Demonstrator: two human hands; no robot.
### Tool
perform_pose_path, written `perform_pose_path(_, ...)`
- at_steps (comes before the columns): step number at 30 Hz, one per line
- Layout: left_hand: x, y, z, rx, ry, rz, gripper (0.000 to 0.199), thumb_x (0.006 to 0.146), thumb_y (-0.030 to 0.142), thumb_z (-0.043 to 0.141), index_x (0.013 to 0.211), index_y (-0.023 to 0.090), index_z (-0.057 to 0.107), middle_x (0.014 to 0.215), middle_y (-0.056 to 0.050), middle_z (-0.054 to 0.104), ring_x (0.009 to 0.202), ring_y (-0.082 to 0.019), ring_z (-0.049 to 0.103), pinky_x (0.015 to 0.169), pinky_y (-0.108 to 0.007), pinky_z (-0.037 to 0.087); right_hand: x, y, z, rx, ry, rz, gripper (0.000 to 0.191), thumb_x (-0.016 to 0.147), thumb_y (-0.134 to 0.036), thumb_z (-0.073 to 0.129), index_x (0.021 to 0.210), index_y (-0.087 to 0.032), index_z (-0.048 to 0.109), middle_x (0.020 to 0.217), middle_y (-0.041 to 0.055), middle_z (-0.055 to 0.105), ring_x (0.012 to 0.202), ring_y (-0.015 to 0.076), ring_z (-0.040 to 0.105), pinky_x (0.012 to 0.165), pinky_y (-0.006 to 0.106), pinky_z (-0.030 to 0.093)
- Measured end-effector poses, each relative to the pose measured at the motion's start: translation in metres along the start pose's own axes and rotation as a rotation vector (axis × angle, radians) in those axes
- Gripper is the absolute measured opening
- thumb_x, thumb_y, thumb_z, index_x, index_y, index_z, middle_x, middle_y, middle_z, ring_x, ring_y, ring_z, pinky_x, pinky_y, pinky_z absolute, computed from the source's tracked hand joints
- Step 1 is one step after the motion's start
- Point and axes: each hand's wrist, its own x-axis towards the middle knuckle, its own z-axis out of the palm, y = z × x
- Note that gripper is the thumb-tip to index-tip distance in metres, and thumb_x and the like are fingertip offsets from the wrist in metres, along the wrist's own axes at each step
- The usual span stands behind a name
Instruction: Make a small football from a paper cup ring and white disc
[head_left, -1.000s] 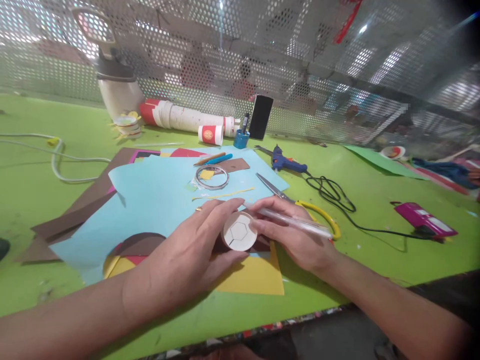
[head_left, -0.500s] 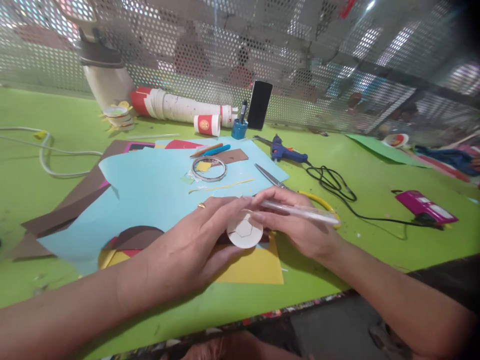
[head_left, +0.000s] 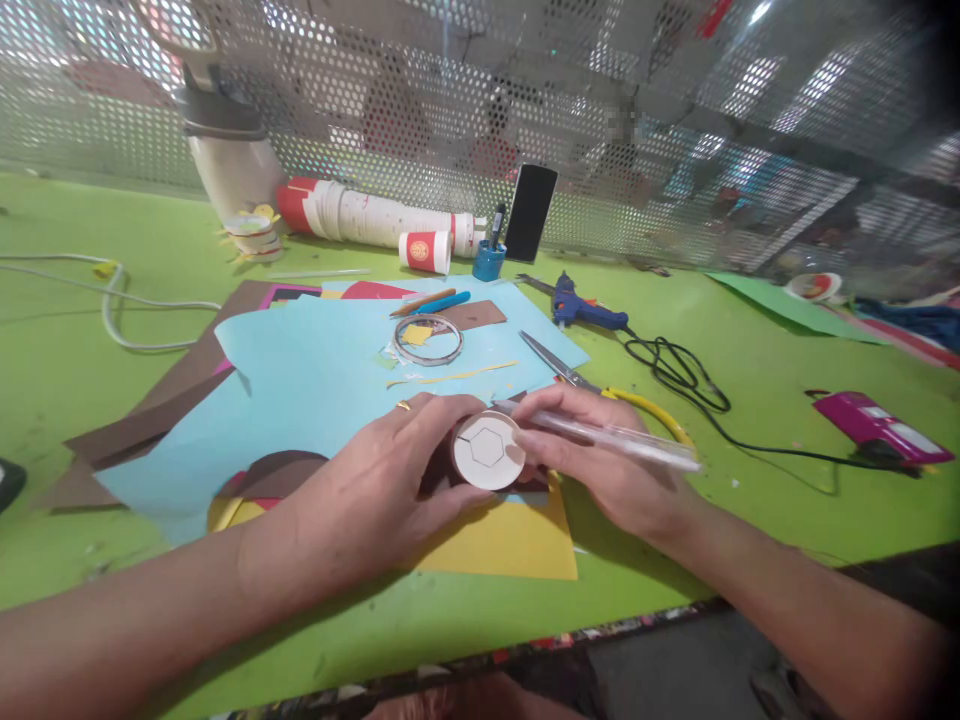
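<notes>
A round white disc-shaped piece [head_left: 489, 451], perhaps a cup's base, faces up with a dark hexagon outline and a short line running from one corner toward its edge. My left hand [head_left: 390, 470] is wrapped round its left side, fingers above and thumb below. In my right hand [head_left: 600, 440] is a clear-barrelled pen [head_left: 622, 443], pinched between thumb and fingers, with its tip toward the upper left near the piece's top edge. The right fingertips rest at the piece's right rim. Yellow paper [head_left: 517, 540] lies beneath the hands.
Blue paper [head_left: 300, 370] bears a tape ring [head_left: 428, 340] and pens. Beyond my right hand are yellow-handled scissors [head_left: 559, 360], a blue glue gun [head_left: 589, 308] and a magenta device [head_left: 881, 425]. Stacked paper cups [head_left: 375, 218], a loose cup [head_left: 424, 252] and a phone [head_left: 532, 213] stand behind.
The view has shifted slightly. The round piece's face is more exposed, showing the whole hexagon, and my right fingers and the pen have drawn back a little toward its right edge.
</notes>
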Motion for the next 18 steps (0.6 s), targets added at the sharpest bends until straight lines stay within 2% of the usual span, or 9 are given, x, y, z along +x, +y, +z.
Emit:
perform_pose_path(4, 0.003, -0.0038, -0.0037, -0.039, -0.054, 0.085, 0.036, 0.093, 0.034, 0.062, 0.126, 0.022, 0.054, 0.118, -0.006, 0.068, 0.105, -0.023, 0.064, 0.086, -0.037, 0.052, -0.0008, -0.006, -0.0003, -0.155, 0.073, -0.076, 0.016, 0.084, -0.03, 0.073, 0.091, -0.018, 0.067, 0.071, -0.0013, 0.065, 0.061, 0.0111, 0.06, 0.056, 0.023, 0.05)
perform_pose_path(9, 0.0051, -0.0078, -0.0038, -0.093, -0.027, 0.2, 0.037, 0.095, 0.03, 0.06, 0.13, 0.021, 0.055, 0.126, -0.009, 0.063, 0.115, -0.021, 0.06, 0.097, -0.036, 0.05, 0.0007, -0.0071, -0.0007, -0.155, 0.026, -0.057, 0.014, 0.081, -0.028, 0.075, 0.085, -0.018, 0.066, 0.066, -0.0026, 0.066, 0.055, 0.0106, 0.06, 0.053, 0.023, 0.05)
perform_pose_path(14, 0.0035, -0.0054, -0.001, -0.005, 0.034, 0.128, 0.054, 0.094, 0.035, 0.059, 0.14, 0.012, 0.043, 0.125, -0.016, 0.061, 0.114, -0.027, 0.06, 0.094, -0.04, 0.052, 0.0016, -0.002, -0.002, 0.007, -0.005, 0.036, 0.023, 0.078, -0.029, 0.081, 0.09, -0.018, 0.065, 0.065, -0.0011, 0.072, 0.057, 0.0127, 0.068, 0.058, 0.024, 0.056)
perform_pose_path(18, 0.002, -0.0045, 0.0012, 0.015, 0.058, 0.072, 0.049, 0.094, 0.033, 0.058, 0.136, 0.012, 0.045, 0.122, -0.015, 0.061, 0.11, -0.026, 0.06, 0.092, -0.04, 0.051, 0.0021, 0.0014, 0.0, 0.098, -0.02, 0.067, 0.024, 0.079, -0.03, 0.08, 0.092, -0.018, 0.064, 0.069, -0.0001, 0.074, 0.059, 0.0132, 0.071, 0.062, 0.025, 0.06)
